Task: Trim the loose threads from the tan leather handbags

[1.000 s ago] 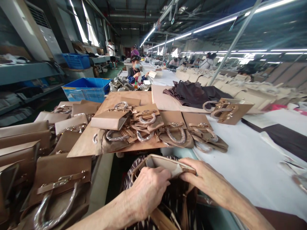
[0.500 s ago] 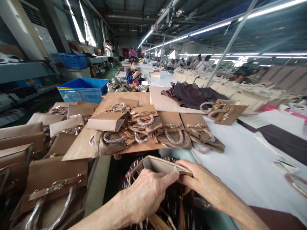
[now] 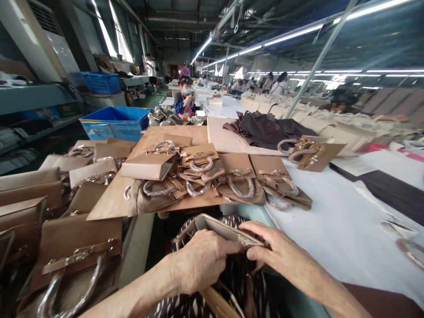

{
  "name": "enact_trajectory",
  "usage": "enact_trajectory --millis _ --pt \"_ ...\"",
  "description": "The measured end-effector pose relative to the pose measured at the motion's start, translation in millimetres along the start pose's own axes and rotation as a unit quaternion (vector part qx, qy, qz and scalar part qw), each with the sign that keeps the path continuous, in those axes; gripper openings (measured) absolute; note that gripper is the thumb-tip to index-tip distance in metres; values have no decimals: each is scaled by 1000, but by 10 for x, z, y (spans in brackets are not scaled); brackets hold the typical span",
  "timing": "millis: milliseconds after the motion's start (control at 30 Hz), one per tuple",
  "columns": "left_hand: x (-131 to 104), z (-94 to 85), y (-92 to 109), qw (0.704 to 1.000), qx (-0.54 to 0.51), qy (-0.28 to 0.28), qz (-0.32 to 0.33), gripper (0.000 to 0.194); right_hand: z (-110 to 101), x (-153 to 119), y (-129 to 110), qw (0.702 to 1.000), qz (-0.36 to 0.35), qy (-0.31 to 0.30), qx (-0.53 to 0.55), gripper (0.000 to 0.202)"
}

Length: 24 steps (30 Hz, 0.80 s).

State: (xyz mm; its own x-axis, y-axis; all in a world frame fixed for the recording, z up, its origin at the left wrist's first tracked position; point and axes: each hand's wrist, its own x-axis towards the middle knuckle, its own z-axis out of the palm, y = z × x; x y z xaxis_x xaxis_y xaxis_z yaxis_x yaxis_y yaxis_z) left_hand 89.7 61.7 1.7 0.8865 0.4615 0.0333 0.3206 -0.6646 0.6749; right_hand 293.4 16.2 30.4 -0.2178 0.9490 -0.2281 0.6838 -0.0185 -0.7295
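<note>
A tan handbag (image 3: 220, 228) lies over my lap, its mouth towards me and the pale lining showing. My right hand (image 3: 273, 247) grips its right corner, thumb below and fingers above the edge. Closed, my left hand (image 3: 205, 260) reaches across the bag's mouth. Its index fingertip presses near that same corner, beside a small whitish bit I cannot make out. The curled fingers hide whatever is under them. Thin straps (image 3: 220, 302) hang beneath my left hand.
Several tan handbags (image 3: 238, 176) with wrapped handles lie on a brown board (image 3: 109, 194) ahead. More bags (image 3: 79, 238) are stacked at left. Dark leather pieces (image 3: 261, 130) lie beyond, right of a blue bin (image 3: 114, 126). A person (image 3: 185, 99) sits across the tables.
My left hand has shifted slightly left and down along the bag's edge. My right hand's fingers have loosened a little and changed their place on the corner.
</note>
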Motion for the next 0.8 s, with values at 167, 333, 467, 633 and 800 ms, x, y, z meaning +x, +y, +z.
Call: enact_trajectory --millis 167,333,467,633,800 --pt "65 -42 -41 999 -27 -1 -17 37 74 4 195 998 -19 54 -1 31" --pt "148 -72 -48 998 -40 -14 -39 36 124 17 177 993 -11 116 20 9" --pt "225 -72 -83 997 -58 -17 -57 36 85 47 195 992 35 98 67 13" --pt "315 -58 -156 995 -82 -21 -58 33 29 136 365 964 95 18 249 21" --pt "370 -35 -213 991 -113 -34 -58 28 36 187 433 915 126 -7 383 25"
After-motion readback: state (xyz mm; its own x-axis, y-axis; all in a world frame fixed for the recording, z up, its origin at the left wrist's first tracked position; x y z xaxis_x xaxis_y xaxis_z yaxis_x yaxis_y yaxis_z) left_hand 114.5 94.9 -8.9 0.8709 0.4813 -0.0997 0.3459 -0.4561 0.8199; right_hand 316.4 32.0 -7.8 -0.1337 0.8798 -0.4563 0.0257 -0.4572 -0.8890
